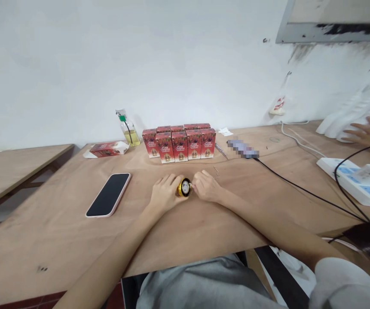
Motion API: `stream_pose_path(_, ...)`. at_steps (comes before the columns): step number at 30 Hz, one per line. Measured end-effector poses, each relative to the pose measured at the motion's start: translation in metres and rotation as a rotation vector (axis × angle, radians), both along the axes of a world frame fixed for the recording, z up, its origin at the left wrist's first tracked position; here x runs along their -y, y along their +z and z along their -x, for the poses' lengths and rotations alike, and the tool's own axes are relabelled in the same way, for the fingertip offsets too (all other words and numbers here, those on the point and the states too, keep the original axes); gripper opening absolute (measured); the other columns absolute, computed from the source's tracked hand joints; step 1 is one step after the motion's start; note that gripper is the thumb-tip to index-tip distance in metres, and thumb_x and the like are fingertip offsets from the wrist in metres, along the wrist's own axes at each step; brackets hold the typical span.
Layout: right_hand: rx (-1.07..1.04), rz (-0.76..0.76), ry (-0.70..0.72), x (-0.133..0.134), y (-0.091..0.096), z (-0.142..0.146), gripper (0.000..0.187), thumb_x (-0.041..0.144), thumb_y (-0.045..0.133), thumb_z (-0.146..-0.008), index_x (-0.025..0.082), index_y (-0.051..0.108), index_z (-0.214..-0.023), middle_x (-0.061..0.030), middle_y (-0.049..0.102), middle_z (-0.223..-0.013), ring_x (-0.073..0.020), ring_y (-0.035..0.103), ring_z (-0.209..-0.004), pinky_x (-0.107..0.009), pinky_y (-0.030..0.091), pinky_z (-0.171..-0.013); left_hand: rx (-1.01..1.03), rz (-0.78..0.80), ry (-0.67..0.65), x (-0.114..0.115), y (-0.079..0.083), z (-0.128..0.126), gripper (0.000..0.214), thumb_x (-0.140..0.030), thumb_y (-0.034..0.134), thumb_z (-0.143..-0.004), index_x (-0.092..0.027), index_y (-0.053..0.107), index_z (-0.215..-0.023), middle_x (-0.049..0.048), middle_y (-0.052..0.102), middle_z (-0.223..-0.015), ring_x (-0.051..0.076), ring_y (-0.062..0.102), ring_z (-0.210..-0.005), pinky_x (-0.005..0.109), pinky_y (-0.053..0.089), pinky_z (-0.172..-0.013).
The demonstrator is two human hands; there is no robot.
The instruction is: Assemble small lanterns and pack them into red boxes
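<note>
My left hand (pixel 167 192) is closed around a small gold cylinder with a black-ringed, white round end (pixel 185 187), which faces up toward me. Dark marks show on the white end, too small to make out. Against the cylinder's right edge, my right hand (pixel 206 186) is closed in a pinch; whatever lies between its fingertips is too small to name. Just beyond my right hand, a few tiny thin pieces (pixel 216 171) lie on the wooden table (pixel 178 231). Several red printed boxes (pixel 180 146) stand upright in rows behind my hands.
A phone (pixel 109 195) lies to the left. Behind it are a red box on its side (pixel 109 149) and a pump bottle (pixel 129 133). A screwdriver-like tool (pixel 221 151), a cabled blurred device (pixel 243 148) and a power strip (pixel 355 180) are rightward. Another person's hand (pixel 367 132) touches white stacked material (pixel 355 111).
</note>
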State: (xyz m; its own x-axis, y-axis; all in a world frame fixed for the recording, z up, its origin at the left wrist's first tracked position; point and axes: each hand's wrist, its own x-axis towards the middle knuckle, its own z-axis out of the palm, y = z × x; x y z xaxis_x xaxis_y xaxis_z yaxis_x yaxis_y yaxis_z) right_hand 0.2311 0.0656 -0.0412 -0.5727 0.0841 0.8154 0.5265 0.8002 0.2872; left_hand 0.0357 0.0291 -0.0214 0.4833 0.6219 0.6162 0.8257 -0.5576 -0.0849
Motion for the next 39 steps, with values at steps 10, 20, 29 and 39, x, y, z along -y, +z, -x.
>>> stream_pose_path(10, -0.603, 1.352, 0.112, -0.038, 0.0, -0.045, 0.036, 0.052, 0.04, -0.088, 0.023, 0.033, -0.069, 0.0071, 0.037, -0.057, -0.0078, 0.031, -0.042, -0.022, 0.024, -0.042, 0.146, -0.078, 0.191, -0.007, 0.006, 0.018, 0.041, -0.058, 0.061, -0.075, -0.019, 0.057, -0.087, 0.0039, 0.066, -0.077, 0.019, 0.064, -0.071, 0.026, 0.038, -0.054)
stream_pose_path(20, -0.528, 1.378, 0.116, -0.036, -0.005, -0.041, 0.038, 0.057, 0.046, -0.083, 0.021, 0.042, -0.071, 0.0046, 0.05, -0.059, -0.009, 0.047, -0.048, -0.023, 0.04, -0.049, 0.153, -0.078, 0.134, -0.007, 0.001, 0.015, 0.04, -0.056, 0.061, -0.076, -0.019, 0.058, -0.092, 0.0037, 0.068, -0.081, 0.02, 0.065, -0.073, 0.026, 0.039, -0.056)
stream_pose_path(29, -0.425, 1.198, 0.051, -0.039, 0.001, -0.052, 0.035, 0.047, 0.055, -0.082, 0.018, 0.05, -0.062, 0.0026, 0.05, -0.058, -0.0108, 0.041, -0.055, -0.026, 0.031, -0.056, 0.134, -0.088, 0.144, -0.005, 0.003, 0.013, 0.04, -0.057, 0.06, -0.076, -0.019, 0.058, -0.09, 0.0034, 0.067, -0.078, 0.019, 0.064, -0.071, 0.026, 0.041, -0.057)
stream_pose_path(39, -0.292, 1.034, -0.11, -0.042, -0.002, -0.054, 0.033, 0.044, 0.053, -0.085, 0.017, 0.062, -0.067, -0.0002, 0.055, -0.063, -0.0124, 0.043, -0.06, -0.026, 0.031, -0.058, 0.146, -0.038, 0.125, -0.005, 0.001, 0.014, 0.039, -0.054, 0.06, -0.077, -0.02, 0.058, -0.095, 0.0032, 0.069, -0.083, 0.019, 0.065, -0.076, 0.025, 0.042, -0.059)
